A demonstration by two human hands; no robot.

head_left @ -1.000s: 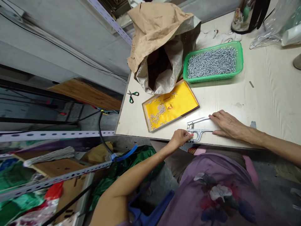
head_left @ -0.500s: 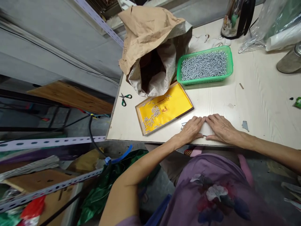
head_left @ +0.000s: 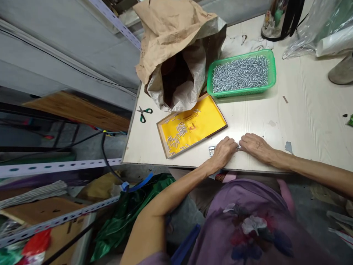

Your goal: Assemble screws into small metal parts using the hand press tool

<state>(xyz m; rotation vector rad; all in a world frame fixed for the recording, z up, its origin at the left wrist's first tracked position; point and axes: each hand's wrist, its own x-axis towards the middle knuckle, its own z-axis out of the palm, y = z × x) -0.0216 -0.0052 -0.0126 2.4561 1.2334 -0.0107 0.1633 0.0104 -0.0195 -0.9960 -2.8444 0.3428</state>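
Near the front edge of the table, my left hand [head_left: 224,152] is closed, its fingers curled downward. A flat silvery metal fitting [head_left: 212,150] with cut-outs sticks out on its left side. My right hand [head_left: 255,146] is closed close beside it, fingertips pinched. Between the two sets of fingertips shows a thin metal piece [head_left: 238,147]; most of it is hidden by the fingers. Left of my hands lies a shallow yellow-lined box [head_left: 208,117] with loose metal pins [head_left: 181,129] in it. Behind stands a green plastic basket [head_left: 242,92] full of small metal pins or screws.
An open brown paper sack [head_left: 171,36] leans over the box. Green-handled scissors [head_left: 145,113] lie by the table's left edge. At the back right are a kettle [head_left: 277,22], clear plastic bags [head_left: 306,40] and a metal cylinder [head_left: 342,70]. Shelving with clutter stands below left.
My hands have gone from spread-out fingers meeting over the tabletop to closed fingers on a thin metal piece. More of the metal fitting shows left of my left hand. The view shifted slightly.
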